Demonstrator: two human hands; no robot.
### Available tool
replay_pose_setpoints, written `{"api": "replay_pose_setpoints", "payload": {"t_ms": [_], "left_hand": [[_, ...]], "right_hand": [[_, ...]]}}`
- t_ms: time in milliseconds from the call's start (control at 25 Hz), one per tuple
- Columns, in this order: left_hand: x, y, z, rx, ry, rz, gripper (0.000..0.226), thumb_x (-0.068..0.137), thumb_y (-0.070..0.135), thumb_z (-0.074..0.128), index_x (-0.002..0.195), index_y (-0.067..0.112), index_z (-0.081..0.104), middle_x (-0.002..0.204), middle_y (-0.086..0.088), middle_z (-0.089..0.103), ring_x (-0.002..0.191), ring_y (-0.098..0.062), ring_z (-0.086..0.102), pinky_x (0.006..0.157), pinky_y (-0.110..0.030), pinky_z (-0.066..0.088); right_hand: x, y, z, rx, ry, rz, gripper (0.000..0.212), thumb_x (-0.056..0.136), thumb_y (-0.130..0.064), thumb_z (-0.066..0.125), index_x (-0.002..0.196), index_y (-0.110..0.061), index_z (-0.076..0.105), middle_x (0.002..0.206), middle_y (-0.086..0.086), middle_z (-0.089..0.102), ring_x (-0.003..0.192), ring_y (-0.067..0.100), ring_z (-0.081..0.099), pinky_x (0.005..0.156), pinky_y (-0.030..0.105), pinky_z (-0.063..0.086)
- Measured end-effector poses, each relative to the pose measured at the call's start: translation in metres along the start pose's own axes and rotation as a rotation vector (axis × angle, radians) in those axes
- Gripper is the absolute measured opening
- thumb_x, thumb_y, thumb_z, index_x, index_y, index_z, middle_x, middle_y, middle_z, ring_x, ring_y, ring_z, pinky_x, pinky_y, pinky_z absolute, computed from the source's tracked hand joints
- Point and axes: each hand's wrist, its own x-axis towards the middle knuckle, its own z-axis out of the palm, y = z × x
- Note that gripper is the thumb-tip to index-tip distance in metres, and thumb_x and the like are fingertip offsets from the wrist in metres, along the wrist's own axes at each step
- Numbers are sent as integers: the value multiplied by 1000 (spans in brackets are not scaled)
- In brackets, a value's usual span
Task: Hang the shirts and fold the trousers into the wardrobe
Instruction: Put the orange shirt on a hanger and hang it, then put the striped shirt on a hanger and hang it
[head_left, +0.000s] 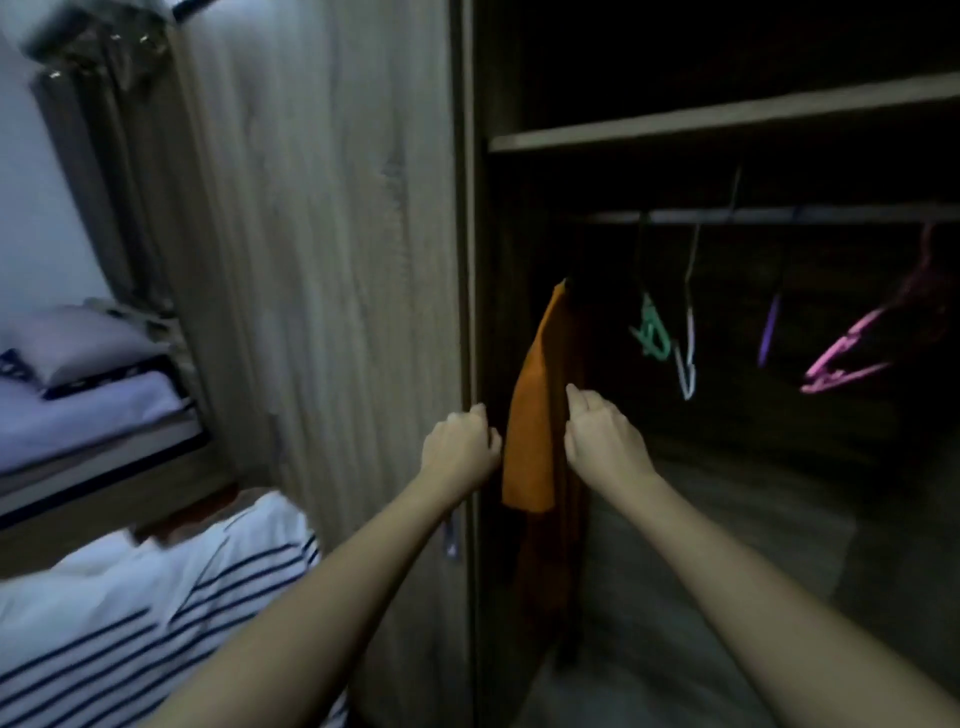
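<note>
An orange shirt (535, 415) hangs from the rail (779, 214) at the left end of the dark open wardrobe. My left hand (460, 447) pinches its left edge with fingers closed. On the garment's right edge sits my right hand (602, 439), fingers curled against the cloth. Several bare hangers dangle from the rail to the right: green (652, 332), white (687, 358), purple (769, 332) and pink (852, 358). A white shirt with dark blue stripes (145, 613) lies at the lower left, under my left forearm.
The wardrobe's wooden door panel (322, 260) stands just left of the opening. A shelf (727, 119) runs above the rail. A bed with a pillow (78, 343) is at far left. The wardrobe's floor (727, 519) lies below the hangers.
</note>
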Motion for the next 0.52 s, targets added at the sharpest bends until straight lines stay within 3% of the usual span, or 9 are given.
{"api": "replay_pose_setpoints", "payload": {"t_ms": [160, 360, 520], "left_hand": [[-90, -84, -6, 163, -46, -94, 43, 94, 26, 43, 134, 8, 44, 113, -21, 63, 103, -39, 59, 82, -39, 45], [-181, -206, -21, 200, -132, -272, 47, 97, 27, 42, 139, 7, 37, 134, -14, 52, 114, -31, 54, 87, -37, 43], [-198, -291, -39, 262, -97, -353, 52, 98, 28, 40, 145, 8, 29, 148, -11, 37, 130, -26, 42, 103, -32, 36]], "right_hand": [[-24, -56, 47, 113, -111, -117, 49, 95, -17, 42, 141, -2, 32, 137, 16, 44, 122, 31, 45, 98, 36, 39], [-27, -153, 116, 205, -294, -288, 47, 95, -21, 44, 137, -1, 38, 137, 18, 45, 123, 34, 44, 101, 37, 36], [-5, -235, 173, 293, -381, -361, 44, 95, -19, 44, 135, -2, 41, 134, 19, 46, 121, 35, 45, 99, 36, 35]]}}
